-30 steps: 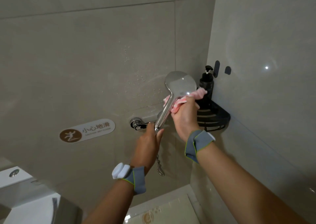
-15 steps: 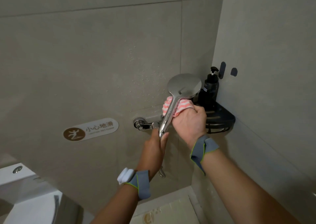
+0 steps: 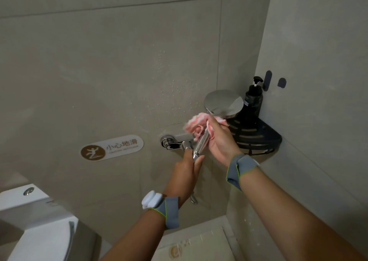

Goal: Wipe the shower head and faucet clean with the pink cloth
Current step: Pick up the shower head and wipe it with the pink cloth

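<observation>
Chrome shower head point(image 3: 223, 103) is sitting up near the corner of the tiled wall, its round face tilted toward me, its handle point(image 3: 200, 145) slanting down to the left. My left hand point(image 3: 186, 173) is gripping the bottom end of that handle — fingers point(image 3: 199, 160) curled shut around it, thumb side pressing the metal. My right hand point(image 3: 220, 141) is closing around the pink cloth point(image 3: 196, 124), a pink-and-white striped rag bunched against the upper handle, just under the head; the fingers there are wrapped tight on the fabric and I cannot tell how much of the handle they are enclosing behind it. Just left of my left hand the faucet point(image 3: 174, 143) is sticking out of the wall, apart from the cloth. Behind the shower head a black pump bottle point(image 3: 253, 101) is standing on a black corner shelf point(image 3: 258, 139). Farther left on the wall an oval wet-floor sign point(image 3: 112, 147) is showing — and a white toilet tank point(image 3: 23, 201) is filling the lower-left corner. Grey wristbands point(image 3: 238, 171) are circling both my wrists, a white piece clipped to the left one.
</observation>
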`<state>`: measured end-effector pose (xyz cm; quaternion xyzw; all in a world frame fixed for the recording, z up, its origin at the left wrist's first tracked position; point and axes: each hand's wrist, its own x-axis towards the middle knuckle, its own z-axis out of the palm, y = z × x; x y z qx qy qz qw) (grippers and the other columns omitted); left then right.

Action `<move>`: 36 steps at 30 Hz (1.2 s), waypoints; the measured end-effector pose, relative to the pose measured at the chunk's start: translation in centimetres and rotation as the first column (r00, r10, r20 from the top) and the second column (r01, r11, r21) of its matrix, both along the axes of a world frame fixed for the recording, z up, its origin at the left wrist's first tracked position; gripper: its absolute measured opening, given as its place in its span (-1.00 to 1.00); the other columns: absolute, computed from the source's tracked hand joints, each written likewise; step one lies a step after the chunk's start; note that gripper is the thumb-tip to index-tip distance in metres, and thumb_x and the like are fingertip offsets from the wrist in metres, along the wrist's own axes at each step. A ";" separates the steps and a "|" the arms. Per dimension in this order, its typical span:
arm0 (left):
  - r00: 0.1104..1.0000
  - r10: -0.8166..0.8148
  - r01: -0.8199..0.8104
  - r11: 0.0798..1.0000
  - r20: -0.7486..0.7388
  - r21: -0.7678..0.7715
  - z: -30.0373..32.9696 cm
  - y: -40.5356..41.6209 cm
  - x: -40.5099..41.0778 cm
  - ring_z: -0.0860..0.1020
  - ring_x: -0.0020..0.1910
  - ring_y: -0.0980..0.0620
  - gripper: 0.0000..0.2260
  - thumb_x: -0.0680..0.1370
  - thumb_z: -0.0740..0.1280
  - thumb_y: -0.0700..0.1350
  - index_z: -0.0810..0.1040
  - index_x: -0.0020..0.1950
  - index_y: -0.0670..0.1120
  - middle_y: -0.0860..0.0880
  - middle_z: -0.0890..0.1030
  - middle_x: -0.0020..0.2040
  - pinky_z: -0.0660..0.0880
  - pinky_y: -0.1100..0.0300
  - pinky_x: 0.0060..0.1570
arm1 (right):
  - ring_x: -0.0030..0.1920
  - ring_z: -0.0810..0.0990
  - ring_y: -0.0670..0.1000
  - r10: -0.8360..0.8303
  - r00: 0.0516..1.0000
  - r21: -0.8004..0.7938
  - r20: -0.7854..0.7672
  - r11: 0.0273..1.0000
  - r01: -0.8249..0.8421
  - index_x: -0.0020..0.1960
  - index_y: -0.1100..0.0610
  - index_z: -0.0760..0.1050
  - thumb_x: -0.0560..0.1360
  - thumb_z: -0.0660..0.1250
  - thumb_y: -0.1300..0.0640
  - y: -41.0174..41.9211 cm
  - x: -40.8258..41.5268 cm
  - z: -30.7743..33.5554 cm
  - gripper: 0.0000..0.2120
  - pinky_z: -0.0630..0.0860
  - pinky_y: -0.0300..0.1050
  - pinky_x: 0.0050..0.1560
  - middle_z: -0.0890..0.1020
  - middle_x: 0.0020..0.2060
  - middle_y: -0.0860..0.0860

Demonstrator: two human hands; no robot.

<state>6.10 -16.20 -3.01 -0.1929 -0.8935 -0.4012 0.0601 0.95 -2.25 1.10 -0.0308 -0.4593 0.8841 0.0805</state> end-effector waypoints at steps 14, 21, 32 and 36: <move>0.999 0.031 -0.031 0.999 -0.028 -0.015 -0.8 -1.2 -2.2 0.60 -0.11 -0.36 -0.80 0.72 0.24 -0.09 0.36 0.23 -0.18 -0.26 0.67 -0.07 0.43 -0.04 -0.27 | -0.30 0.63 -0.20 0.022 0.984 0.397 0.178 0.913 -0.092 0.05 0.20 0.53 0.60 0.33 0.16 -4.5 1.9 -2.6 -0.89 0.55 -0.28 -0.15 0.63 -0.15 0.08; 0.906 -0.274 0.106 0.885 0.322 0.454 1.5 -1.2 -1.5 0.42 -0.30 0.03 -0.71 0.78 0.12 -0.05 0.46 0.03 -0.23 0.00 0.44 -0.28 0.41 0.17 -0.21 | -0.15 0.69 0.03 0.082 0.994 0.131 0.070 0.987 -0.091 0.03 0.18 0.53 0.63 0.30 0.17 -2.0 1.1 -0.5 -0.91 0.64 -0.13 -0.16 0.70 -0.13 0.10; 1.000 -0.020 0.022 0.992 -0.011 0.123 0.8 -0.1 -2.5 0.60 -0.06 -0.19 -0.84 0.74 0.18 -0.18 0.48 0.23 -0.22 -0.20 0.62 -0.04 0.46 -0.03 -0.11 | 0.00 0.69 0.22 0.021 0.997 0.554 0.077 0.830 -0.060 0.08 0.28 0.58 0.61 0.30 0.14 -3.2 1.1 -2.3 -0.80 0.61 0.03 0.14 0.71 -0.01 0.24; 0.999 -0.048 0.049 0.972 -0.010 0.231 0.7 -0.2 -1.6 0.52 -0.18 -0.03 -0.83 0.76 0.15 -0.13 0.48 0.16 -0.19 -0.14 0.59 -0.11 0.41 -0.01 -0.18 | -0.04 0.72 0.05 0.039 0.999 0.466 0.022 0.884 -0.045 -0.03 0.09 0.64 0.63 0.28 0.08 -3.3 2.0 -1.6 -0.82 0.61 -0.16 -0.04 0.74 -0.10 0.09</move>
